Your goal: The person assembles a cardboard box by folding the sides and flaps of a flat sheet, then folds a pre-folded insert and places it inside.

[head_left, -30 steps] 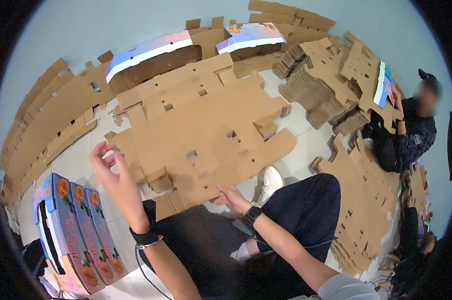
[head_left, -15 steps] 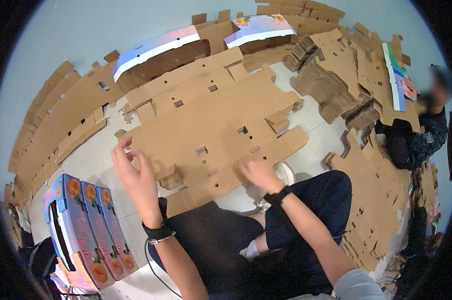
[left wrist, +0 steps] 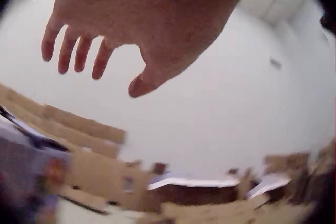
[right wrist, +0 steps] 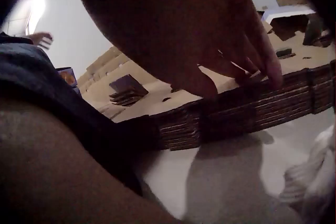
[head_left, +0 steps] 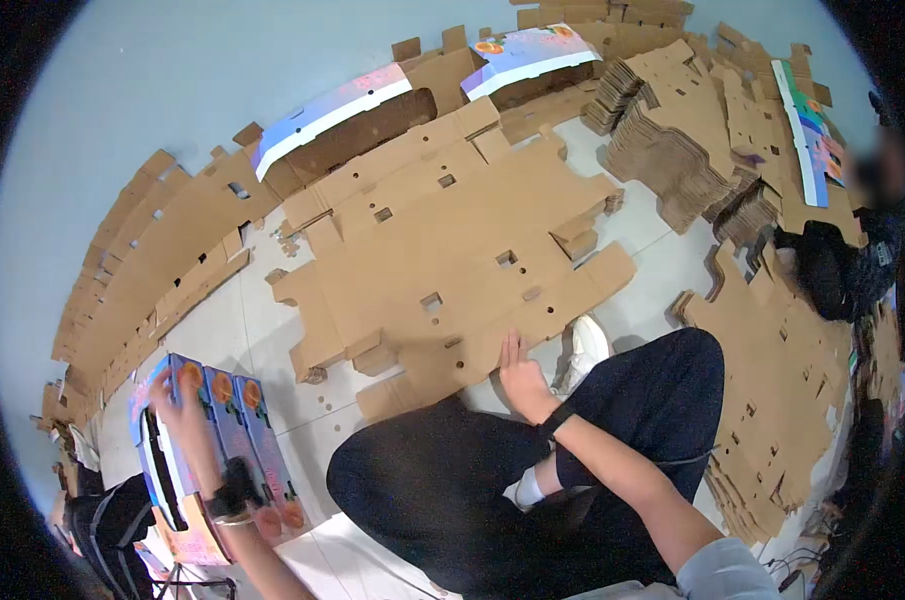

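Observation:
A stack of flat brown cardboard sheets [head_left: 453, 240] lies on the floor before the crossed legs. At its near edge is the right hand [head_left: 528, 385], fingers stretched forward; in the right wrist view the same hand [right wrist: 210, 40] has its fingertips on the top of the layered stack [right wrist: 236, 113]. Over the upright printed boxes [head_left: 238, 430] at the left hovers the left hand [head_left: 183, 420], slightly blurred. The left wrist view shows that hand [left wrist: 136, 24] with fingers spread and nothing held, above a printed box [left wrist: 31, 176].
More cardboard piles [head_left: 663, 160] stand at the back right, with another stack [head_left: 773, 370] to the right. Open printed boxes [head_left: 333, 110] line the wall. Another person [head_left: 863, 250] sits at the far right. A white shoe [head_left: 585, 350] is by the right hand.
The left hand has moved left and down from the cardboard stack's left side to the printed boxes. The right hand has shifted along the stack's near edge, and the view has turned left.

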